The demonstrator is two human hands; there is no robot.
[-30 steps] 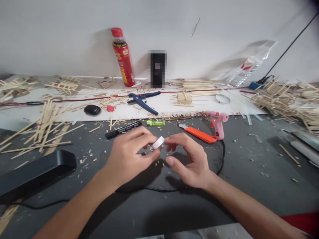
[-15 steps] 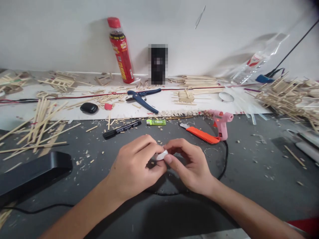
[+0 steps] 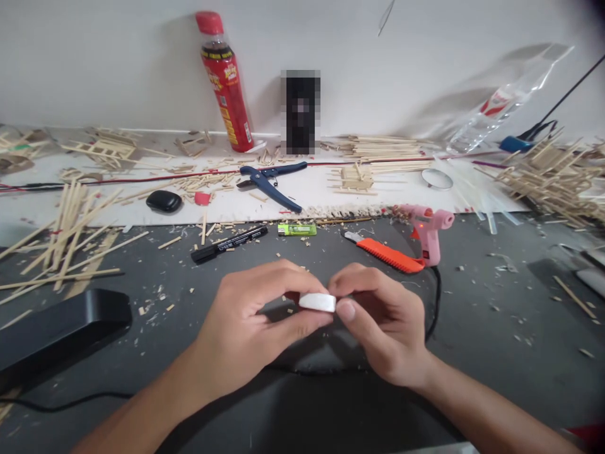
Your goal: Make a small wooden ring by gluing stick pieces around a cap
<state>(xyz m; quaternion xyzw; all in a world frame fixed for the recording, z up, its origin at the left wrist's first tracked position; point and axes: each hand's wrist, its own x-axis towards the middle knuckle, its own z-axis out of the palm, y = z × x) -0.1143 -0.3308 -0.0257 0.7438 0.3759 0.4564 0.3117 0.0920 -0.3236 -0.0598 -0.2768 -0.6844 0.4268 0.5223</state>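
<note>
My left hand (image 3: 250, 321) and my right hand (image 3: 380, 318) meet over the dark table (image 3: 496, 353), both pinching a small white round object (image 3: 317, 302) between thumbs and fingertips. The object looks like a little roll or cap, seen edge-on. Both hands hover just above the tabletop. A black cable (image 3: 432, 309) curls under my right hand.
Beyond the hands lie a black marker (image 3: 229, 243), a green lighter (image 3: 297, 229), an orange utility knife (image 3: 384, 253), a pink glue gun (image 3: 428, 230) and blue cutters (image 3: 271, 183). A red bottle (image 3: 224, 82) stands at the wall. Wooden sticks (image 3: 70, 227) litter the left and right. A black box (image 3: 57, 331) sits at left.
Both hands have drawn closer to me and together; the white object has turned from tilted face-up to edge-on, and now my right fingers pinch it too. The view has tilted down slightly.
</note>
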